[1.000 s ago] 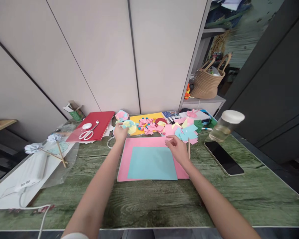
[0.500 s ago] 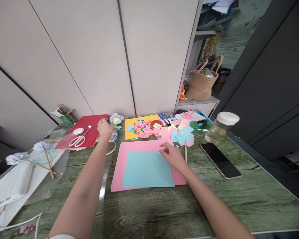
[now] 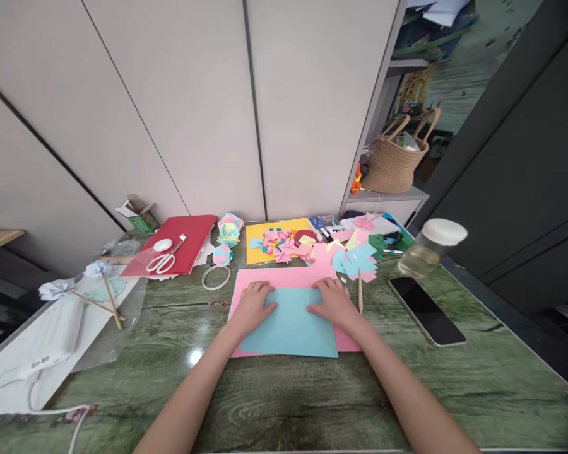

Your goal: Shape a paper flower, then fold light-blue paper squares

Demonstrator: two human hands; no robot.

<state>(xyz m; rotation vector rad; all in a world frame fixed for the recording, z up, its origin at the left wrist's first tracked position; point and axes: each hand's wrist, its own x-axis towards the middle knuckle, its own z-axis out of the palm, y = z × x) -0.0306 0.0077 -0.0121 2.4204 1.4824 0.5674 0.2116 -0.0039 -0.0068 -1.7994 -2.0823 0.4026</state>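
A light-blue rectangular sheet of paper (image 3: 291,328) is laid flat over larger pink rectangular paper (image 3: 300,275), near the middle of the green wood-grain worktop (image 3: 265,403). The left hand (image 3: 254,308) is placed palm down over the blue sheet's left part, and the right hand (image 3: 334,302) over its upper right corner. Both hands are opened, with thumbs pointed inward toward each other and fingers directed away from the body; nothing is gripped by either. Just beside the right hand, a slender pale wooden stick (image 3: 360,293) is seen, with a black-screened smartphone (image 3: 426,310) farther right and a clear white-lidded jar (image 3: 419,258) behind it. Beyond the left hand, a thin white ring (image 3: 215,288) is set near pastel folded-paper flowers (image 3: 228,234). White-handled scissors (image 3: 161,263) are rested on a flat red rectangular stack (image 3: 196,233), while small coloured pieces (image 3: 279,239) are scattered over a yellow sheet (image 3: 255,252) behind the pink paper.
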